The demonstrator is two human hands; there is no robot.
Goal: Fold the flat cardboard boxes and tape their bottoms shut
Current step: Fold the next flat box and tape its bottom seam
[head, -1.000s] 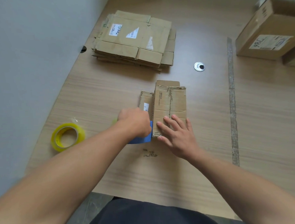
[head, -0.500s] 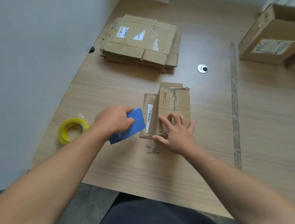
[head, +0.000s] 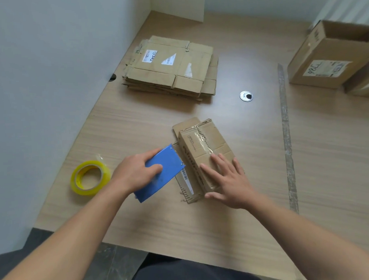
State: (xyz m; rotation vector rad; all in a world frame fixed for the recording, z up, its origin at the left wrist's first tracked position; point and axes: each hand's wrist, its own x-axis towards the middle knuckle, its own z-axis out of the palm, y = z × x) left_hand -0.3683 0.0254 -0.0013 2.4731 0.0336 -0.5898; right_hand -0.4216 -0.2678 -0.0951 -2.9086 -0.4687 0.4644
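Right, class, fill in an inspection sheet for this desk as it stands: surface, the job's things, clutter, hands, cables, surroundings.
Surface: wooden desk, with a worn strip running front to back on the right.
Job's things: small box with clear tape along its seam; stack of flat boxes behind it; yellow tape roll at left.
Clutter: open box at far right; round metal grommet.
Hands: left hand grips a blue tool; right hand lies flat on the small box.
Cables: nothing seen.
Surroundings: grey wall on the left; dark floor below.
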